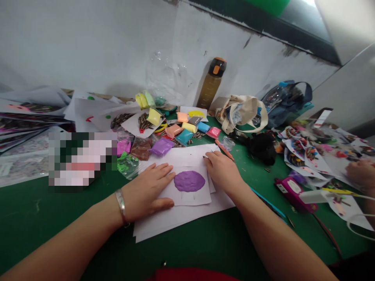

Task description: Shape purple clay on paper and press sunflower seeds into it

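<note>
A small white sheet bears a flattened purple clay oval, with thin lines drawn beneath it like two legs. My left hand lies spread over the sheet's left side, fingers pointing at the oval. A silver bangle circles that wrist. On the right edge of the sheet rests my right hand, its fingers curled around what looks like a pencil; only the dark tip shows. Larger white papers lie underneath.
Clay packets, among them a purple one, lie behind the papers. Farther back stand a brown bottle and a cloth bag. At right are a magenta device, decorated cards and another person's hand.
</note>
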